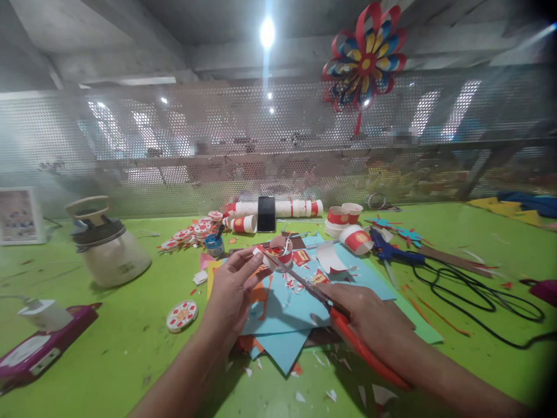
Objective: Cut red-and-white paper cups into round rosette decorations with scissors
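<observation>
My left hand (237,278) pinches a small red-and-white piece of paper (260,253) between thumb and fingers. My right hand (365,313) grips a pair of scissors with red handles (359,346), whose blades (300,278) point up and left to that piece. Whether the blades touch the paper I cannot tell. Right behind the blade tips is a red-and-white paper cup ring (282,251). Below both hands lie light blue paper sheets (282,313) with red and white scraps on them. A curved white paper piece (331,258) rests on the sheets at the right.
Paper cups (357,239) and a blue glue gun (394,254) with a black cord lie right. A phone (267,214) leans on a row of cups at the back. Left are a beige jug (114,255), a purple power strip (47,342) and a round decorated disc (181,316).
</observation>
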The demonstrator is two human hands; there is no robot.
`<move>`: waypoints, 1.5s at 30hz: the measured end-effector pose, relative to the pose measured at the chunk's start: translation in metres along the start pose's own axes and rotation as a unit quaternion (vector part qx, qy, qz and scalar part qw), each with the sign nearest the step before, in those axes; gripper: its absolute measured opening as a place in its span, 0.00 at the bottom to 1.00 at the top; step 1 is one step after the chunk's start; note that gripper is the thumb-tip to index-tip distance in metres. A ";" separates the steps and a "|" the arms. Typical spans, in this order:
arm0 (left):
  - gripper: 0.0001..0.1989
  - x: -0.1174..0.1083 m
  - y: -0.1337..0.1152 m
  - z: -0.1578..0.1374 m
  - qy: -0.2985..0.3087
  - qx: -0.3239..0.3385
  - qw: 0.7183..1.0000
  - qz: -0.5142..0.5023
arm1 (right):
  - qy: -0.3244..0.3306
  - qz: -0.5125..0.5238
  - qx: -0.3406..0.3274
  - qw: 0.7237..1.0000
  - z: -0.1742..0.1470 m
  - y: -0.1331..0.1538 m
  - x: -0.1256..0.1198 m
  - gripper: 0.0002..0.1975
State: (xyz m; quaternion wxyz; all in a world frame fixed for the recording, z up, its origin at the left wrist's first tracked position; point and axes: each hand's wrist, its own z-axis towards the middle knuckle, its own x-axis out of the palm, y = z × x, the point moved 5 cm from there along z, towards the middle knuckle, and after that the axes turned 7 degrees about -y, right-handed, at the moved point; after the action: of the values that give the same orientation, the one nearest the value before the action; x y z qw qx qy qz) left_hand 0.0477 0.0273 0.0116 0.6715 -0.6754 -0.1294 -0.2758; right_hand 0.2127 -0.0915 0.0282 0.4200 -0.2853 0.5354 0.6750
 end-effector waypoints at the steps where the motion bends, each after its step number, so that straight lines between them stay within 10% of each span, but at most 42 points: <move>1: 0.08 0.000 0.000 0.000 0.000 -0.001 1.000 0.001 | 0.002 0.003 -0.001 1.000 0.000 0.000 0.000 0.13; 45: 0.15 0.005 -0.002 -0.003 -0.010 0.020 0.999 0.031 | -0.009 0.094 -0.022 0.995 0.000 0.000 0.006 0.10</move>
State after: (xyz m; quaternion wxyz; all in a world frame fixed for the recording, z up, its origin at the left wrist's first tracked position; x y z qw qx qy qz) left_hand 0.0503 0.0238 0.0157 0.6917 -0.6682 -0.1206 -0.2459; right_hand 0.2099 -0.0899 0.0234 0.3529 -0.2368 0.5413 0.7255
